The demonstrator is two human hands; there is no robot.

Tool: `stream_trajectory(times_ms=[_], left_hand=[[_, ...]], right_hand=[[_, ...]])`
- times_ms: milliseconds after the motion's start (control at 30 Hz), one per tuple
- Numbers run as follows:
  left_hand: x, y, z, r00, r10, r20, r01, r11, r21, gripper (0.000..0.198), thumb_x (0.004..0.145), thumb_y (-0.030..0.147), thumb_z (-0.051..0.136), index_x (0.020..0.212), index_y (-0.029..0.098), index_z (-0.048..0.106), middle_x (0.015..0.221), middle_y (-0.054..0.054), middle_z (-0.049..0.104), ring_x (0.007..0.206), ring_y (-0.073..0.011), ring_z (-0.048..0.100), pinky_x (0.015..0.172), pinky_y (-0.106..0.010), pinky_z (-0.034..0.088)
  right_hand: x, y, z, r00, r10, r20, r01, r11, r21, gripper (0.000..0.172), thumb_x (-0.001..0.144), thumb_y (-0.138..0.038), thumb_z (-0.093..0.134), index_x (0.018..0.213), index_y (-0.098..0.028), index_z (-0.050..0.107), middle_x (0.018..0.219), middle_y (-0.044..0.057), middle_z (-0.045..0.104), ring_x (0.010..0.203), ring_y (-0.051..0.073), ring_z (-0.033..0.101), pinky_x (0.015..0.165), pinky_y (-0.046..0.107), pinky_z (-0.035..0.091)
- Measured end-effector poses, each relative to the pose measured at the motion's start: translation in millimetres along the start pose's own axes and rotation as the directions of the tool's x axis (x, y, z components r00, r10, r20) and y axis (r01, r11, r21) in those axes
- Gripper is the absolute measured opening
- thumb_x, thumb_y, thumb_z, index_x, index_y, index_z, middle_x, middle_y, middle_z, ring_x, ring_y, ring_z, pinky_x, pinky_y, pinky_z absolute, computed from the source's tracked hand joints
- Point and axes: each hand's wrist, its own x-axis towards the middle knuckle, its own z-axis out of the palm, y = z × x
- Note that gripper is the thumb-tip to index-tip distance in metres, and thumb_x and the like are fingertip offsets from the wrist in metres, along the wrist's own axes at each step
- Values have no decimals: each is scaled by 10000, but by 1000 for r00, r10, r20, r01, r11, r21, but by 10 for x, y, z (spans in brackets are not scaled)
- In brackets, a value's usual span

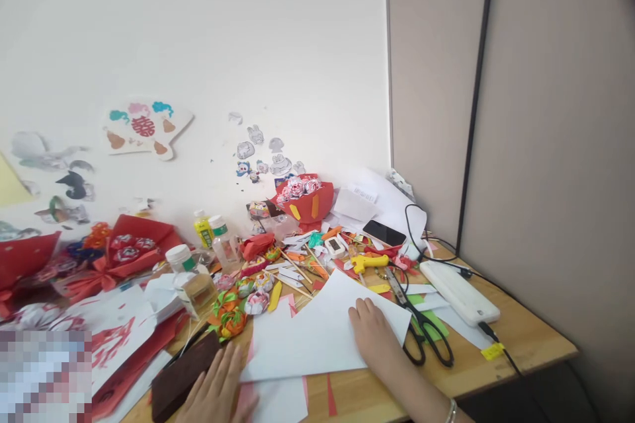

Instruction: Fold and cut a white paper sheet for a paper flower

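Observation:
A large sheet of white paper (pixel 302 334) lies at an angle on the wooden desk, over another white sheet (pixel 290 400) and some pink paper. My right hand (pixel 372 330) rests on its right part, fingers curled in against the paper and their tips hidden. At the paper's lower left corner is my left hand (pixel 215 383), fingers stretched out, beside a dark brown case (pixel 183 373). Black-handled scissors (pixel 426 330) lie right of the paper, partly beneath its edge. A yellow glue gun (pixel 370 262) sits just behind the sheet.
Folded paper flowers (pixel 231 317), plastic jars (pixel 191 277) and red bouquets (pixel 307 201) crowd the desk's back and left. Paper scraps and sticks lie behind the sheet. A phone (pixel 384 233), white power bank (pixel 461 294) and cables occupy the right, near a partition (pixel 546 145).

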Motion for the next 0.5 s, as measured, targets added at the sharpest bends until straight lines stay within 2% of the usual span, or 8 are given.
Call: stream_trajectory(times_ms=[67,167,233,333,500], left_hand=[[239,278,-35,999,-4,-41,4,1000,7,696,830,614,368,1287,104,493,1356,-211,442,1222,-386,458,930,-560,430],[567,711,-124,985,162,52,-154,978,-139,562,880,512,390,1375,255,323,1444,-109,328,1319,-340,320,1013,-578,327],[697,896,-167,977,197,77,-182,969,-168,523,898,482,374,1373,273,312,1443,-101,317,1313,-324,334,1002,-557,356],[757,975,-171,970,215,110,-193,964,-182,487,913,478,331,1361,287,330,1431,-86,325,1292,-313,365,980,-543,392],[747,900,-75,960,239,144,-208,957,-203,506,915,498,299,1368,273,306,1435,-86,292,1304,-316,323,996,-569,360]], right_hand=[[-5,-9,-3,1000,-18,-9,18,1000,-1,264,808,36,450,879,-157,614,921,102,596,879,277,526,701,368,419],[-18,-8,9,999,-39,-30,39,999,-8,238,816,14,471,877,-163,617,916,94,601,864,272,535,687,364,425],[-28,-6,20,998,-49,-44,48,999,-11,226,822,3,477,871,-165,620,903,92,603,844,268,542,674,362,428],[-22,-46,28,996,-57,-62,56,998,-11,218,811,8,495,857,-159,628,889,96,611,830,273,554,660,368,437],[83,-313,54,992,-86,-90,89,996,23,180,810,-13,536,835,-159,637,876,90,630,836,269,570,655,367,458]])
